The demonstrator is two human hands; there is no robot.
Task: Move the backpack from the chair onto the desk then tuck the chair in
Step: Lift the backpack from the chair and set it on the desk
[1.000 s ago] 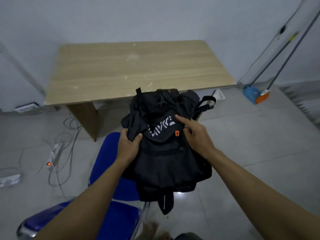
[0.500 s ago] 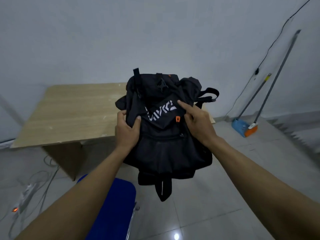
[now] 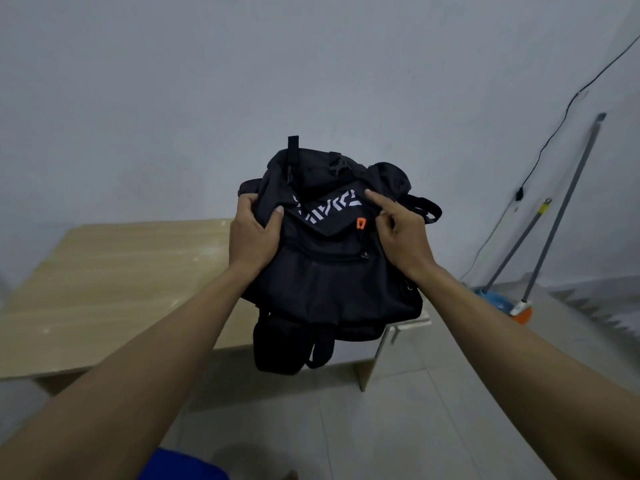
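A black backpack [image 3: 332, 271] with white lettering and an orange zipper pull hangs in the air over the right end of the wooden desk [image 3: 104, 289]. My left hand [image 3: 254, 233] grips its upper left side. My right hand [image 3: 401, 233] pinches the fabric on its upper right, index finger stretched out. The pack's straps dangle past the desk's front edge. Only a corner of the blue chair [image 3: 183, 467] shows at the bottom edge, below my left forearm.
A grey wall stands behind the desk. A broom and a mop [image 3: 519, 308] lean against the wall at the right, with a black cable [image 3: 540, 150] running up it. Pale floor tiles spread in front of the desk.
Both hands have lifted the backpack up and forward, from in front of the desk to over its right end. The view has tilted up, so the chair has nearly dropped out of sight.
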